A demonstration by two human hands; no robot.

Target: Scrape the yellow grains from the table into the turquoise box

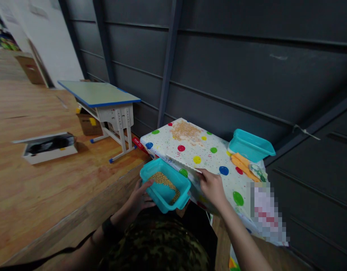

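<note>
My left hand grips the side of a teal plastic basin, thumb over the rim. The basin is tilted against the table's near edge, with yellow soybeans gathered across its bottom. In my closed right hand is a thin white strip, its long edge lying along the table edge just beyond the basin. Farther back, a loose spread of soybeans covers part of the table, which has a white cloth with coloured dots.
Another teal basin stands at the table's right end beside an orange cloth. A dark panelled wall runs behind the table. To the left are a school desk, a cardboard box and an open white box on the floor.
</note>
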